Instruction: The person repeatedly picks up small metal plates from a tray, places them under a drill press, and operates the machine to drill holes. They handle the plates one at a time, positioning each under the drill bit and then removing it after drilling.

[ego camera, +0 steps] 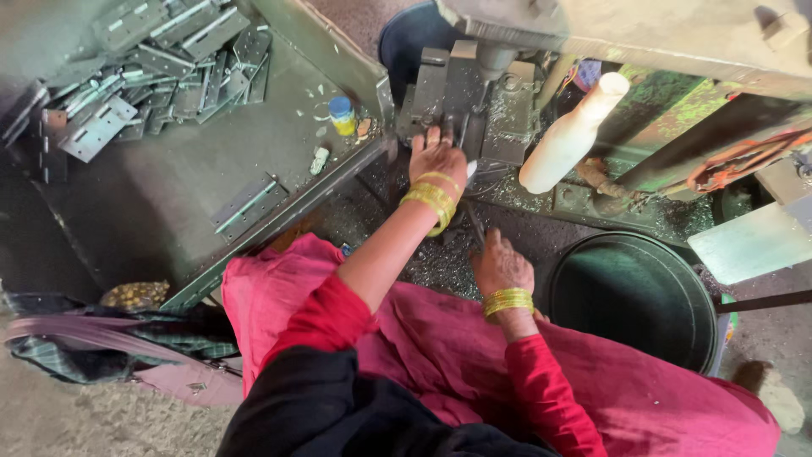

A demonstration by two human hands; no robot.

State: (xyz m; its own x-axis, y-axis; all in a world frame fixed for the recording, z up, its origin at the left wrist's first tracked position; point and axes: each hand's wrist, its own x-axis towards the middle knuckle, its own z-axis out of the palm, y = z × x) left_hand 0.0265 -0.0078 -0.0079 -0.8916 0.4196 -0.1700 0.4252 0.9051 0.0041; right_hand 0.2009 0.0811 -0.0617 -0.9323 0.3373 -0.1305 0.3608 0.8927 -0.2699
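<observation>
My left hand (436, 157) reaches up to the base of a grey press machine (461, 85), fingers closed on a small metal piece under its tool head; the piece is mostly hidden. My right hand (501, 262) rests lower, over metal shavings, fingers around a thin dark rod that is hard to make out. Both wrists carry gold bangles. A pink garment (440, 338) covers my lap.
A metal tray table (169, 203) on the left holds a heap of steel hinges (152, 59), one open hinge (249, 206) and a small yellow bottle (342, 115). A white bottle-shaped handle (571, 135) sticks out at right. A dark round tub (630, 292) stands beside my right hand.
</observation>
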